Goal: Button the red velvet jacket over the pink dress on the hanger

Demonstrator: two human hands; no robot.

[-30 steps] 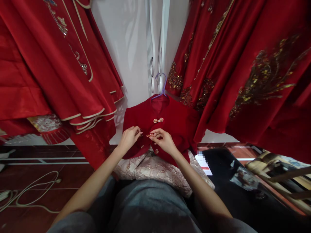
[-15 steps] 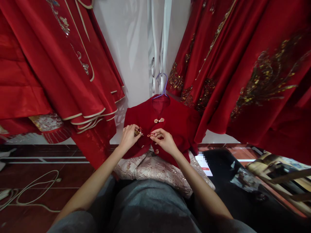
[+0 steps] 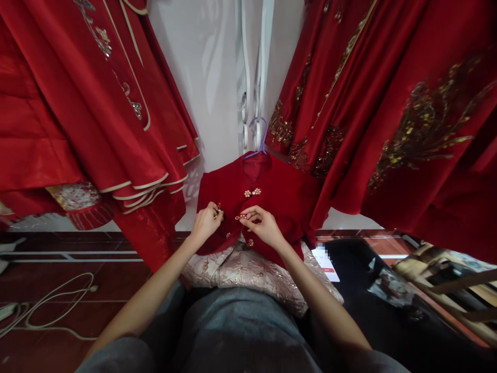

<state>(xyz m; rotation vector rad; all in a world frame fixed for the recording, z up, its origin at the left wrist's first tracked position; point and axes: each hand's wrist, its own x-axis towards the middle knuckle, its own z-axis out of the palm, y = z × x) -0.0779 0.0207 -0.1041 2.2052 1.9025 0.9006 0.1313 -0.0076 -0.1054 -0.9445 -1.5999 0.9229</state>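
Observation:
A small red jacket (image 3: 279, 199) hangs in front of me on a purple hanger (image 3: 259, 139). Its upper knot clasp (image 3: 252, 192) with pearl beads is fastened. My left hand (image 3: 205, 224) pinches the button half of the second clasp (image 3: 218, 210) on the jacket's left front edge. My right hand (image 3: 261, 227) pinches the loop half (image 3: 240, 216) on the right front edge. A small gap separates the two halves. A third clasp (image 3: 249, 242) shows lower, by my right hand. A pale brocade skirt (image 3: 248, 272) lies below the jacket, over my lap.
Long red embroidered gowns hang at the left (image 3: 89, 114) and right (image 3: 388, 119). A white wall with a white rail (image 3: 254, 67) stands behind. White cables (image 3: 50, 305) lie on the red tiled floor at left. Dark bags and a wooden object (image 3: 446, 280) sit at right.
My left hand has pulled the jacket's left edge slightly leftward, widening the gap between the clasp halves, then settled. My right hand has stayed nearly still.

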